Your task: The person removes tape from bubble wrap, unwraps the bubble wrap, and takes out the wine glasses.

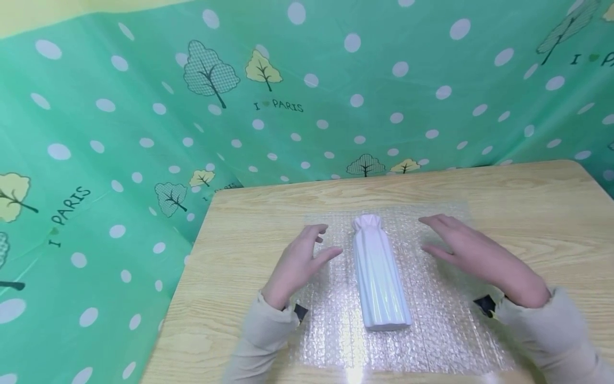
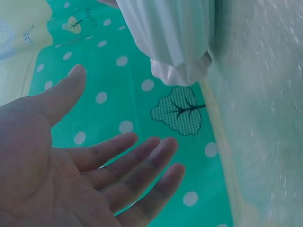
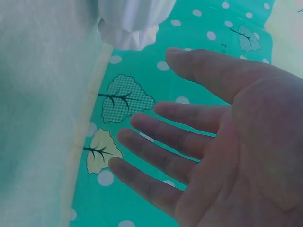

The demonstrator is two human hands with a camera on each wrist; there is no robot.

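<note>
A pale vase (image 1: 381, 277), white at its pleated neck and light blue lower down, lies on its side on a sheet of bubble wrap (image 1: 446, 320). Its neck points toward the far edge of the table. To its left, my left hand (image 1: 299, 261) hovers with fingers spread, apart from the vase. On the other side my right hand (image 1: 472, 250) is held in the same way, palm toward the vase. Both wrist views show empty palms with loosely straight fingers, and the fluted vase neck (image 2: 182, 68) appears beyond the fingertips.
The bubble wrap covers the middle of a light wooden table (image 1: 206, 320). Behind and to the left hangs a green dotted cloth (image 1: 144, 122) printed with trees. Small black pieces (image 1: 485, 305) show at both sleeve cuffs.
</note>
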